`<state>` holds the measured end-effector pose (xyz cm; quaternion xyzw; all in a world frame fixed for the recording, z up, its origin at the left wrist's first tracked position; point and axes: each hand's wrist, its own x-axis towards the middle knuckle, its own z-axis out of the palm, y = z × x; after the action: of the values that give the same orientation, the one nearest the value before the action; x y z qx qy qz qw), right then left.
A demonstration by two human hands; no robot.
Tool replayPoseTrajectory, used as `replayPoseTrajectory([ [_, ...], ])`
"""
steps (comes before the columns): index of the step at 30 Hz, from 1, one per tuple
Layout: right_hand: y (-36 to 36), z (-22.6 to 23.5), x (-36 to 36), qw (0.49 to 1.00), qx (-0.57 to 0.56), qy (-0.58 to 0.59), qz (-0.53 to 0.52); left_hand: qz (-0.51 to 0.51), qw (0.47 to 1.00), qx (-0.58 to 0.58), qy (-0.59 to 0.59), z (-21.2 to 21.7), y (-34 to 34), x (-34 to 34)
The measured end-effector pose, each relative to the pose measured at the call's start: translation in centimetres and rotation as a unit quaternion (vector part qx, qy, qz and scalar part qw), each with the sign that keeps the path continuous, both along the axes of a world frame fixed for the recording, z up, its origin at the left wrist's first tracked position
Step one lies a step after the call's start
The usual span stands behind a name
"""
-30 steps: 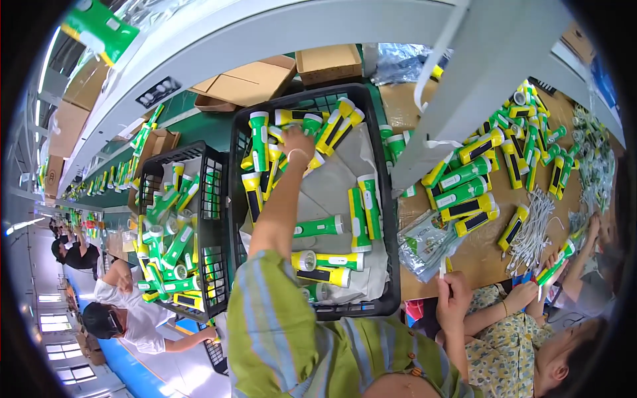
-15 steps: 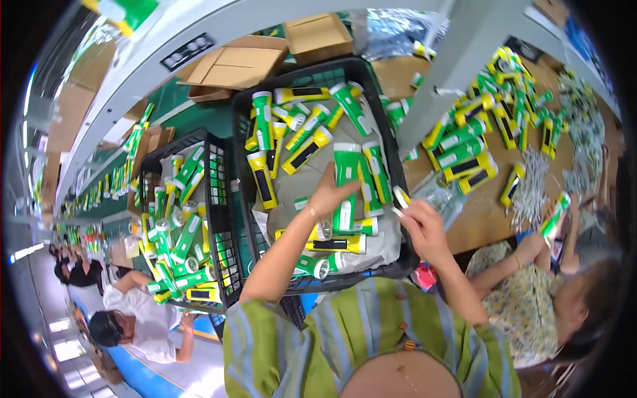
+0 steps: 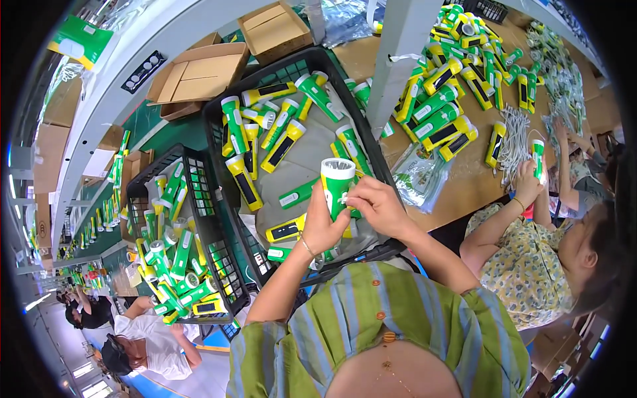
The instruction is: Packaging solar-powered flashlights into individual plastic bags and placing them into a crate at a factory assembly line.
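Note:
A green flashlight [image 3: 337,186] with a white-rimmed lens stands upright in front of me, lens end up. My left hand [image 3: 323,222] is closed round its body from the left. From the right, my right hand [image 3: 379,207] pinches at the flashlight's side, at a small white part that I cannot make out clearly. Both hands are over the near part of a black crate [image 3: 215,142]. Inside it, several green and yellow flashlights lie on grey lining, among them a yellow one with a dark panel [image 3: 243,182].
A second black crate [image 3: 189,159] of flashlights stands to the left. Cardboard boxes [image 3: 273,30] sit beyond. On the right, a brown table [image 3: 424,215] bears a flashlight pile, plastic bags [image 3: 419,176] and white cords [image 3: 511,136]. A grey post [image 3: 398,66] rises nearby. A co-worker [image 3: 531,265] sits at right, holding a flashlight.
My left hand has lifted the flashlight from the crate toward me and turned its lens up. My right hand has moved left onto its side. The view has shifted.

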<state>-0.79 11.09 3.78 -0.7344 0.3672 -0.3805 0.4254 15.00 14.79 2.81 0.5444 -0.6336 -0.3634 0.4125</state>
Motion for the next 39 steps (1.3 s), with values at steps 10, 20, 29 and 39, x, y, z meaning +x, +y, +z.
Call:
replayPoseTrajectory([
  [10,0.8,-0.9,-1.9,0.981,-0.011,0.177,-0.083,0.027,0.993,-0.095,-0.062,-0.5,1.4,-1.5],
  [20,0.8,-0.7,-1.8,0.991,0.006,0.134,-0.009,-0.064,0.995,-0.073,0.011,-0.8,0.9,0.2],
  [29,0.3,0.8,-6.7,0.973,0.209,0.084,0.057,-0.015,0.998,-0.037,0.051,2.3,-0.9,-2.6],
  [39,4.2,4.7,-11.6,0.984,-0.083,0.137,-0.078,-0.062,0.975,0.206,-0.046,-0.2,-8.1,-12.1],
])
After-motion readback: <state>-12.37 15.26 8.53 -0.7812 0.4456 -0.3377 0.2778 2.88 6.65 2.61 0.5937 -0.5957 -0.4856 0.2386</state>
